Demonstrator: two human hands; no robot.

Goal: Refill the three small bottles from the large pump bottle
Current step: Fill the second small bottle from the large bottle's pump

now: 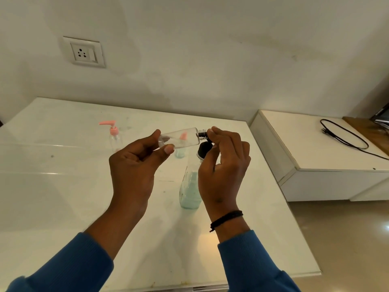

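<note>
Our left hand (pixel 134 163) grips the small clear bottle (pixel 179 138) near its base, lying sideways, long axis level, neck pointing toward our right hand (pixel 223 165). That hand pinches the dark cap (pixel 202 134) at the neck, probably unscrewing it. The large pump bottle (pixel 190 186) stands on the desk (pixel 63 186) just below and behind the right hand, so nearer that hand.

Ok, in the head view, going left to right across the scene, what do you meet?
Wall socket → pink-pump bottle → left hand → clear held bottle → right hand → black cable.
</note>
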